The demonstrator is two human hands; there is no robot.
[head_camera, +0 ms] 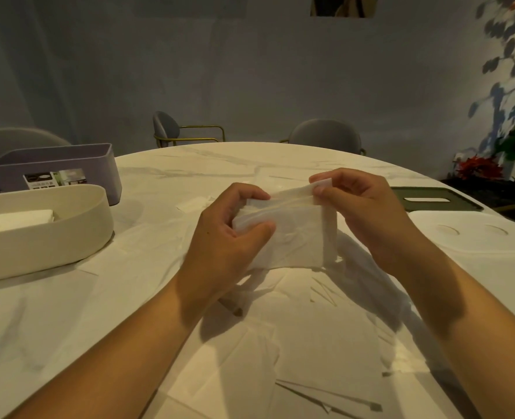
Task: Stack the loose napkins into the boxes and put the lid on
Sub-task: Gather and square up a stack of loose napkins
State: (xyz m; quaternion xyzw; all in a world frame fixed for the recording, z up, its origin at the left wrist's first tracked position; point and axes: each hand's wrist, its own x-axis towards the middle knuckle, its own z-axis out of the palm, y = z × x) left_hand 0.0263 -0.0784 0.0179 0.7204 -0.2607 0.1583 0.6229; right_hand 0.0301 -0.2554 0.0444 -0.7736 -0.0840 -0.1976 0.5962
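Observation:
A folded white napkin [292, 234] is held above the table between both hands. My left hand [229, 234] grips its left end with curled fingers and thumb. My right hand [362, 207] pinches the top right edge. Several loose napkins [250, 352] lie flat on the white table below my arms. A cream oval box [53, 240] stands at the left with folded napkins [23, 220] inside. Behind it is a purple box [78, 158]. A white lid [473, 237] and a dark green lid [431, 199] lie at the right.
The round marble table [220, 161] curves away ahead. Grey chairs [325, 134] with gold frames stand behind it. Plants and red flowers [479, 167] sit at the far right by the wall.

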